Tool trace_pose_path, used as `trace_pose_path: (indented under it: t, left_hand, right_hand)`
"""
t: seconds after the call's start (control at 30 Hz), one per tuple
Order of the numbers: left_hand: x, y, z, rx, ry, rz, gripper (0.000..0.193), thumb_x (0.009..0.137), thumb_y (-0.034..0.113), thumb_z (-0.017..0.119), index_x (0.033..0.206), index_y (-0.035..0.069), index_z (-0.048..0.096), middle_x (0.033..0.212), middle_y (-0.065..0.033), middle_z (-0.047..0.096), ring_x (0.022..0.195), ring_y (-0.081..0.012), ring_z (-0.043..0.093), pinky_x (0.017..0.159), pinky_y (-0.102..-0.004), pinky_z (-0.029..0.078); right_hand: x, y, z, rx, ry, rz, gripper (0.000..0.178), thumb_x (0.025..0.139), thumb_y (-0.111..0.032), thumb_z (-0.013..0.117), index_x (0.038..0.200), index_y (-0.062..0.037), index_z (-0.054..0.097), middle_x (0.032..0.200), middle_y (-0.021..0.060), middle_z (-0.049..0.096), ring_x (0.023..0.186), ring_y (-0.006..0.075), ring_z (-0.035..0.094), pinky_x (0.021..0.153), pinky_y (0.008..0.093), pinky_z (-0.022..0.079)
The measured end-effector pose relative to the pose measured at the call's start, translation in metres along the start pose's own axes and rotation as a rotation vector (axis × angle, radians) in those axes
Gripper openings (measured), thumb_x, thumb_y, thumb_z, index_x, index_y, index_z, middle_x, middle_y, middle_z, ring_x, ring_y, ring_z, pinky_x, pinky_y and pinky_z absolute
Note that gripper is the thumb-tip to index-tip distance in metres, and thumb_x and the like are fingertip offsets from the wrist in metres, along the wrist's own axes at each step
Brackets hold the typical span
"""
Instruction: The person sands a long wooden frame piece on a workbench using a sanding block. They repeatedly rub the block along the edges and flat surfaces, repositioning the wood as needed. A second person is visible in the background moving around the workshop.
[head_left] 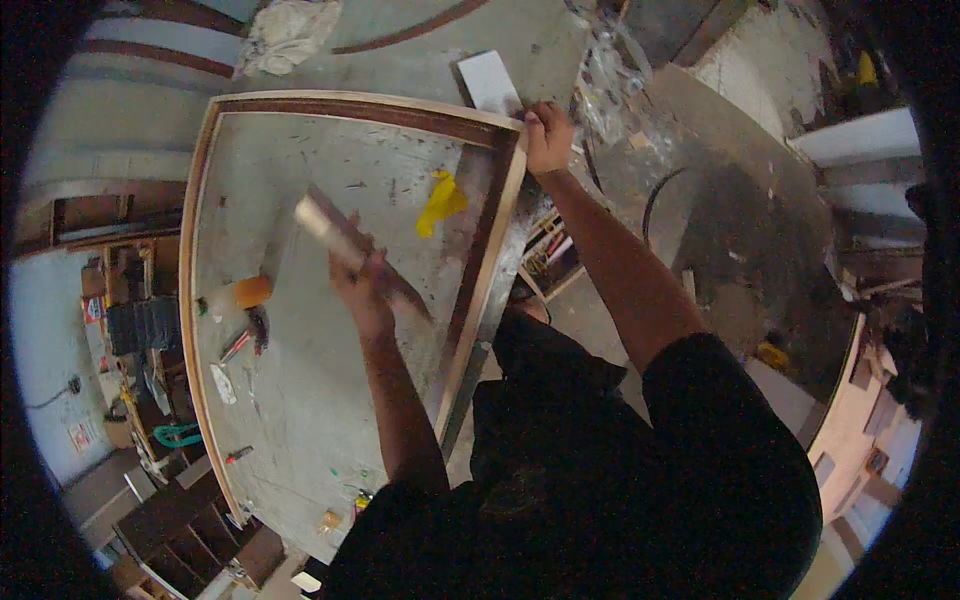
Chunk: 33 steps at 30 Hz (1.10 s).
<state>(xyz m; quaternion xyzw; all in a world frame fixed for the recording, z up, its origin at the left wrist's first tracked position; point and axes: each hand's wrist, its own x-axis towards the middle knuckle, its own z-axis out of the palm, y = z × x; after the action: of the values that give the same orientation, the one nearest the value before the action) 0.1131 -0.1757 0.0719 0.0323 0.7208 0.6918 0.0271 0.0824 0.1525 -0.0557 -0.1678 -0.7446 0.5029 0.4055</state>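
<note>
A rectangular wooden frame (380, 108) is laid on a pale grey worktop (320, 400), its far right corner clasped by the right hand (549, 138). Within the frame's outline, a blurred wooden strip (330, 225) is gripped around its middle by the left hand (362, 285), its long axis slanted from far left to near right. The clasped corner is set far and to the right of the strip, beyond a yellow scrap (440, 205), with the right hand nearer to it.
</note>
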Motion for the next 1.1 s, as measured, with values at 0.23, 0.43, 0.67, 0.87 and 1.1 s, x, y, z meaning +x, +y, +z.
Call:
trace_pose_path:
  t: [0.23,0.43,0.67,0.87,1.1]
  left_hand:
    - [-0.103,-0.024,-0.137,-1.001,0.002,-0.085,0.094,0.084,0.049,0.072,0.158,0.009,0.032,0.151,-0.02,0.048,0.11,-0.0313,0.066,0.09,-0.0455,0.06]
    - [-0.171,-0.07,-0.191,-1.018,0.084,0.183,0.09,0.088,0.05,0.069,0.157,0.008,0.032,0.147,-0.0242,0.048,0.11,-0.0351,0.067,0.088,-0.0442,0.061]
    - [-0.185,-0.082,-0.197,-1.283,0.093,0.135,0.09,0.09,0.049,0.069,0.157,0.004,0.029,0.146,-0.0281,0.045,0.115,-0.0362,0.064,0.09,-0.0493,0.061]
    - [-0.18,-0.085,-0.205,-1.358,-0.049,0.15,0.095,0.09,0.048,0.071,0.158,0.001,0.024,0.149,-0.0279,0.041,0.117,-0.038,0.062,0.093,-0.0485,0.061]
    - [-0.18,-0.084,-0.215,-1.396,-0.04,0.089,0.099,0.088,0.05,0.073,0.157,0.0,0.023,0.149,-0.031,0.041,0.117,-0.0392,0.062,0.092,-0.0468,0.061]
  right_hand:
    - [0.002,0.016,0.005,0.026,-0.024,0.031,0.024,0.092,-0.023,0.062,0.093,-0.0003,0.07,0.085,0.0193,0.065,0.081,0.0363,0.065,0.072,0.046,0.05]
    - [0.012,-0.014,-0.005,-0.031,-0.111,-0.001,0.028,0.089,-0.028,0.073,0.095,-0.0009,0.07,0.1,0.0142,0.067,0.091,0.0292,0.064,0.078,0.0446,0.052]
    - [0.031,-0.108,-0.006,-0.993,-0.753,-0.299,0.027,0.083,-0.027,0.08,0.102,-0.0081,0.073,0.103,0.0165,0.071,0.093,0.0354,0.07,0.085,0.0471,0.058]
    - [0.033,-0.133,0.022,-1.26,-0.885,-0.232,0.022,0.08,-0.023,0.08,0.096,-0.0085,0.076,0.106,0.0137,0.075,0.102,0.0324,0.074,0.086,0.0457,0.06]
    - [0.027,-0.116,0.042,-1.429,-0.934,-0.287,0.028,0.083,-0.02,0.077,0.108,-0.0074,0.075,0.108,0.0129,0.075,0.103,0.03,0.074,0.084,0.0446,0.059]
